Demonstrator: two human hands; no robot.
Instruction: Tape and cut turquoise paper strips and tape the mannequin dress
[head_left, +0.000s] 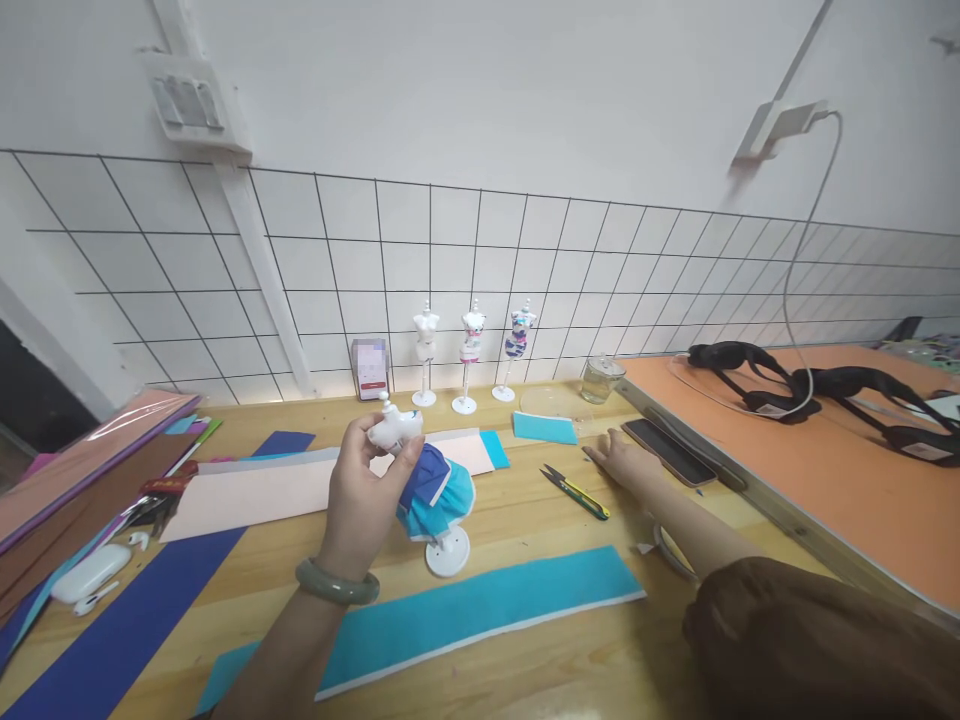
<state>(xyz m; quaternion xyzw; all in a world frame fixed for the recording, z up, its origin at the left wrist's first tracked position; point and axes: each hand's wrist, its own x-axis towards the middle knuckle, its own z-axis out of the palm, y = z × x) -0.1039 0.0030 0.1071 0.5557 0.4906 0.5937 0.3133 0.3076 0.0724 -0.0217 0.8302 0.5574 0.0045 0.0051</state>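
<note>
My left hand [365, 490] is closed around the upper body of a small white mannequin [394, 428]. The mannequin leans over the table and wears a skirt of dark blue [426, 474] and bright blue pieces [439, 512] with white edges. Its round white base [448, 552] shows below the skirt. Further right, my right hand [626, 462] reaches low to the wooden tabletop, fingers apart, beside a dark phone [670, 450]. Yellow-green thread snips [576, 493] lie to the left of that hand. A long turquoise strip [487, 610] with a white edge stretches across the front.
Three small mannequins [470, 345] stand by the grid wall, near a propped phone [371, 368]. A glass of liquid [602, 378] and a short turquoise piece [545, 428] sit at the back. Left are coloured sheets [90, 470] and an earbud case [91, 573]; right, an orange board [840, 460].
</note>
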